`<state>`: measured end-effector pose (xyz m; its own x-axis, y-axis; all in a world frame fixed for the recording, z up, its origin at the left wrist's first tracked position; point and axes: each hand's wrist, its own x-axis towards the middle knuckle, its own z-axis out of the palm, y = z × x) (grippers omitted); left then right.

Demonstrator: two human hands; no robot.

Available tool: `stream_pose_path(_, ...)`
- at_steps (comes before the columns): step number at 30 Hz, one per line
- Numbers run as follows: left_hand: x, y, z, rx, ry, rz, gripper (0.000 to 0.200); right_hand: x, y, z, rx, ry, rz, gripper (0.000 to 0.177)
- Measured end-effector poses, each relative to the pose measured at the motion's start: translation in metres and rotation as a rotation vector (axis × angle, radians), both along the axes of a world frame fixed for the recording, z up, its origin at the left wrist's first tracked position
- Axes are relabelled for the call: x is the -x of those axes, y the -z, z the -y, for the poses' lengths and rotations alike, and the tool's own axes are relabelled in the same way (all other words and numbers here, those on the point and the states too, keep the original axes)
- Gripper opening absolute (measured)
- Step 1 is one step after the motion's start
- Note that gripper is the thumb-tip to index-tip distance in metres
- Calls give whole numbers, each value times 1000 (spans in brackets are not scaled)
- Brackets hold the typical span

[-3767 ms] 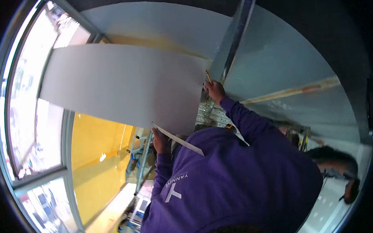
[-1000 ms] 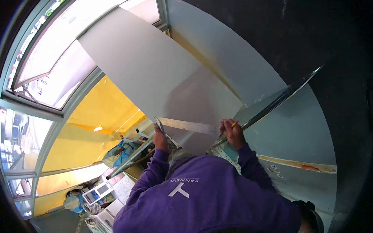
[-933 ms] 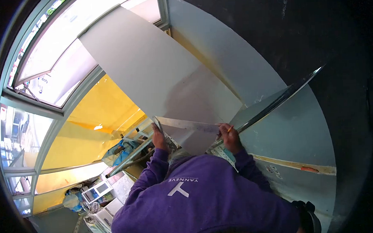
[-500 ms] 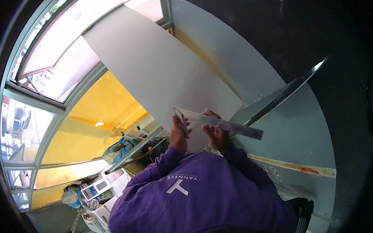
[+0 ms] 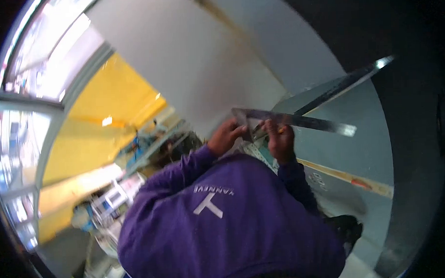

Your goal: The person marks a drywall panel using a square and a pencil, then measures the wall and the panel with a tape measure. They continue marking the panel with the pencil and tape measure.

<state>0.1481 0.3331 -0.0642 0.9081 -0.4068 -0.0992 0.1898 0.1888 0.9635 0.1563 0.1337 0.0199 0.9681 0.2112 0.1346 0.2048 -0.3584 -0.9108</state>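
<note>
A long flat metal strip (image 5: pixel 312 122), with a shorter part bent or joined at its left end, is held in front of the chest. My left hand (image 5: pixel 226 137) grips the left end, its fingers closed on the short part. Below the strip, a bit right of that end, my right hand (image 5: pixel 281 138) closes on it from underneath with the thumb up. The strip's right end sticks out freely past my right hand. A pale panel (image 5: pixel 180 57) stands behind the strip.
A dark metal-edged bar (image 5: pixel 345 88) slants at the right, in front of grey wall panels (image 5: pixel 350 139). Yellow sheeting (image 5: pixel 108 104) and window frames are at the left. Blurred clutter (image 5: pixel 112 201) lies at the lower left.
The strip has moved right and turned, now showing a narrow, darker face. Both hands have moved right with it; my left fingers have closed round its end. The view has shifted and blurred.
</note>
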Motion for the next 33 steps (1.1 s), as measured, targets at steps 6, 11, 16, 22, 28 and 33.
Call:
stream_pose_path(6, 21, -10, -9, 384, -231, -101, 39, 8, 32, 21, 97, -44, -115, 32)
stream_pose_path(11, 55, -9, -76, 413, -805, -122, 42, 5, 143, 54, 142, 110, -362, 49)
stream_pose_path(16, 119, 14, -169, 376, -1609, 19, 31, -4, 160, 50, -191, 256, -830, 60)
stream_pose_path(22, 219, 109, -240, 89, -2313, -197, 16, -53, 167, 42, -312, 292, -808, 67)
stream_pose_path(28, 222, 200, -210, -93, -2006, -544, 17, -68, 180, 31, -182, 338, -820, 64)
stream_pose_path(33, 134, 287, -161, -372, -1504, -408, 14, -64, 188, 31, -64, 360, -741, 67)
